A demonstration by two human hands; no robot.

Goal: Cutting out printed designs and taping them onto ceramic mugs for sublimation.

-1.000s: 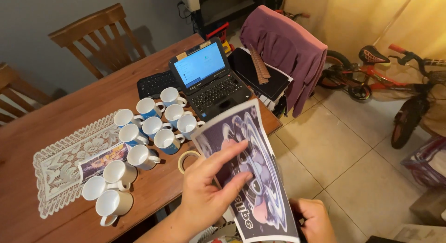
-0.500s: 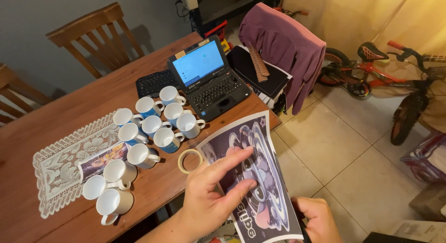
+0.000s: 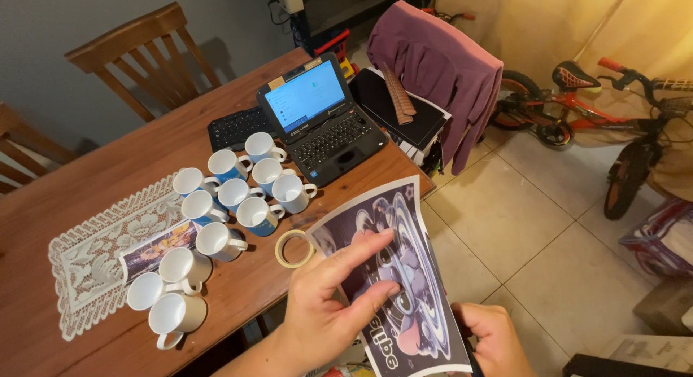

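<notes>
left hand [image 3: 325, 308] is pinching one printed sheet [image 3: 401, 276] | right hand [image 3: 498, 341] is gripping its lower edge, fingers hidden | eleven mugs [image 3: 216, 211] | one tape roll [image 3: 294, 248]

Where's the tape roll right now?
Head view, lower middle: the tape roll lies flat near the wooden table front edge, between the mugs and the printed sheet.

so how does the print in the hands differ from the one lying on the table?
The held print is larger, dark purple, lifted off the table between the left hand and right hand. The small print is a narrow strip, lying flat on the lace mat beside the mugs. Both carry colourful graphics.
</notes>
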